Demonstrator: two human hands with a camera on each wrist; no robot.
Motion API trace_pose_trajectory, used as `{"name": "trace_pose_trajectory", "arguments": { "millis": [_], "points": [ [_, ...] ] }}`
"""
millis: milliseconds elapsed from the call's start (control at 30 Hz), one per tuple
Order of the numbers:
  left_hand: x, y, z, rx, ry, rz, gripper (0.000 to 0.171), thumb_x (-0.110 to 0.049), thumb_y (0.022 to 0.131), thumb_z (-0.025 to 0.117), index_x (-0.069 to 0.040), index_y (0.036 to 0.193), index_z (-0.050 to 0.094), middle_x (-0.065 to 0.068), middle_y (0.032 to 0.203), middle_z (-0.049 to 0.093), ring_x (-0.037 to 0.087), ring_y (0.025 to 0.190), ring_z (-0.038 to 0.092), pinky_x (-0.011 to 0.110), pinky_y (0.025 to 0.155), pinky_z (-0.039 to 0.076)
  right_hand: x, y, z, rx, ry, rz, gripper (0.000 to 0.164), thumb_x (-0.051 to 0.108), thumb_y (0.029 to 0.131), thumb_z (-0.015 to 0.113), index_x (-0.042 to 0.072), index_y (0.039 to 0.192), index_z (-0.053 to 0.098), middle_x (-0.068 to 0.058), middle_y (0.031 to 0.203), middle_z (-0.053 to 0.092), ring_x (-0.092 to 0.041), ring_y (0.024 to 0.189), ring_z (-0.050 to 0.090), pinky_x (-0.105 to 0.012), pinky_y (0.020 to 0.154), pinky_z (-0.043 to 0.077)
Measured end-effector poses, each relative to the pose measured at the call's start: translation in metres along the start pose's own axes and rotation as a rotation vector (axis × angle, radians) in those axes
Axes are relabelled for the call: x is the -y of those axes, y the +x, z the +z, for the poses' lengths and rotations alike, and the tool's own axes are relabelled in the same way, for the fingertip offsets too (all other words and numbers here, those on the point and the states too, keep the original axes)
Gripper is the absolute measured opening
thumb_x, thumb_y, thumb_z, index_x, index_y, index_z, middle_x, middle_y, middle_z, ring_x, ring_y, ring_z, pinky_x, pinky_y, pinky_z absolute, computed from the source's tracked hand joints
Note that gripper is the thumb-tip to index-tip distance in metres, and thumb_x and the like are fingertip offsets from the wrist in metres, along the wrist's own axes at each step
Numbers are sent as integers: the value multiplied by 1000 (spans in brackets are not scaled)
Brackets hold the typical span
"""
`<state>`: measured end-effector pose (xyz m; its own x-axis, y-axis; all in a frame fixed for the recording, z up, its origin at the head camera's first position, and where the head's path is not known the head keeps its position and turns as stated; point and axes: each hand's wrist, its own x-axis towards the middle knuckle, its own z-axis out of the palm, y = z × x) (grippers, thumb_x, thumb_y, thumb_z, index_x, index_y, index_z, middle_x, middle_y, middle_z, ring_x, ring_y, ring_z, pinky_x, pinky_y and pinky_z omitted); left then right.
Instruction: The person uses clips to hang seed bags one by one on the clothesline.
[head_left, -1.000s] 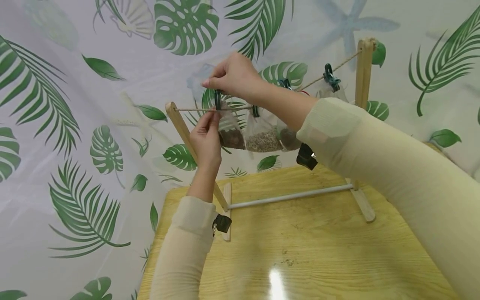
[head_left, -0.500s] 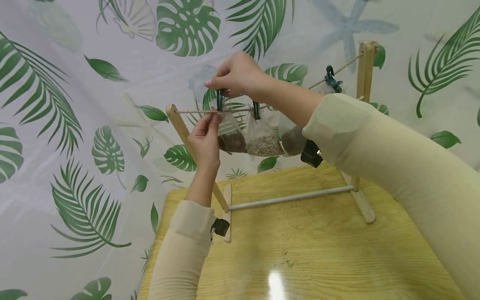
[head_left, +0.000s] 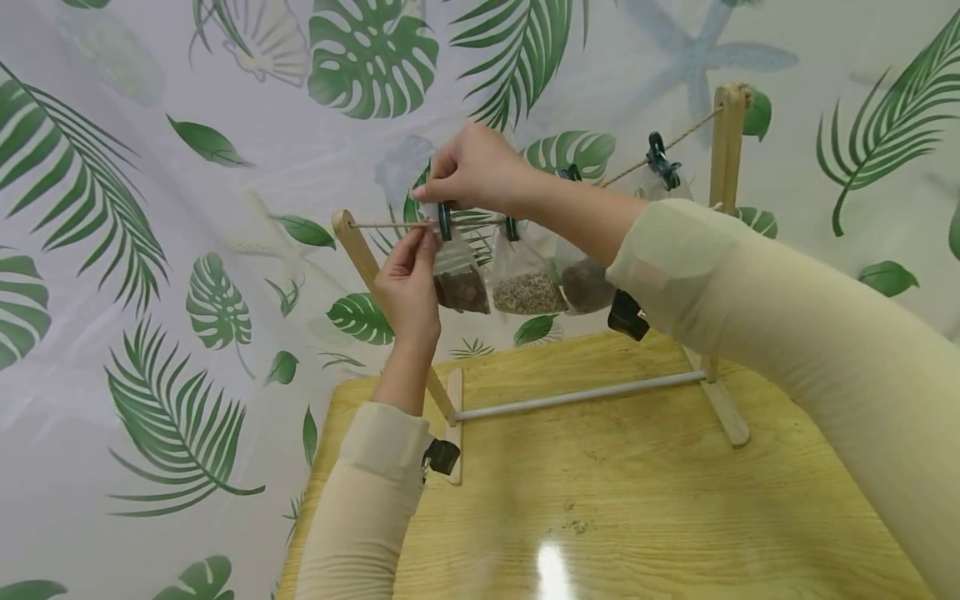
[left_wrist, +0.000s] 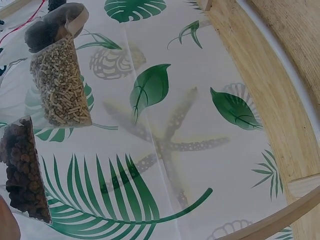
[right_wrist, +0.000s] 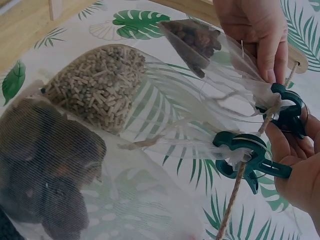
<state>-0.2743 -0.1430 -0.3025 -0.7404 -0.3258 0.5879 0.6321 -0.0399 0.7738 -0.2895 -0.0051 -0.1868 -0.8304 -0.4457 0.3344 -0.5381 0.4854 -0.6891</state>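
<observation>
My left hand [head_left: 408,287] pinches the gathered top of a clear mesh bag with dark brown chunks [right_wrist: 192,42] against the twine [right_wrist: 231,205]. Thumb and fingers of my right hand [head_left: 480,171] grip the handles of a dark green spring clip [right_wrist: 281,94], whose jaws sit over the twine and the bag's neck. Beside it, a second green clip [right_wrist: 240,140] fastens a bag of pale pellets [right_wrist: 97,82]. A mesh bag with large dark pieces [right_wrist: 45,165] hangs further along, partly behind my right forearm in the head view.
The twine runs between a left wooden post [head_left: 356,250] and a right wooden post [head_left: 726,154]. Another green clip [head_left: 662,162] sits near the right post. A white bar [head_left: 581,394] joins the feet on the wooden table [head_left: 637,483]. Leaf-print cloth [head_left: 172,275] hangs behind.
My right hand has come down a little, bringing the clip lower across the twine. My left hand keeps its pinch at nearly the same spot.
</observation>
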Motion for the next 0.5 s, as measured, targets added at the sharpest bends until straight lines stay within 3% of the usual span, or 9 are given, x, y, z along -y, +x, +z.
{"name": "trace_pose_trajectory", "arguments": {
  "millis": [67,167,300,500],
  "points": [
    [1,1,0,-7,-10,-7,21,-2,90,61,10,106,67,0,90,71,7,83,66,28,85,52,-2,1,1,7,-20,-4,36,28,91,64,4,65,59,4,49,40,-11,48,35,-25,55,32],
    [4,4,-2,-12,-10,-13,21,-1,90,61,10,107,67,-6,85,70,5,82,66,27,85,52,-2,4,3,24,-72,19,30,34,88,68,7,75,66,2,55,50,-12,52,45,-25,56,36],
    [8,7,-4,4,-14,-8,20,-1,90,61,10,106,67,-8,81,70,3,79,67,27,86,52,-2,7,3,52,-144,33,32,41,83,71,9,84,66,1,62,55,-13,57,48,-25,57,38],
    [15,9,-9,50,31,-27,21,-4,91,61,7,108,67,-3,88,71,3,83,67,27,87,51,-3,11,0,102,-275,-18,36,44,84,68,10,78,60,4,55,41,-9,48,33,-24,55,32]
  ]
}}
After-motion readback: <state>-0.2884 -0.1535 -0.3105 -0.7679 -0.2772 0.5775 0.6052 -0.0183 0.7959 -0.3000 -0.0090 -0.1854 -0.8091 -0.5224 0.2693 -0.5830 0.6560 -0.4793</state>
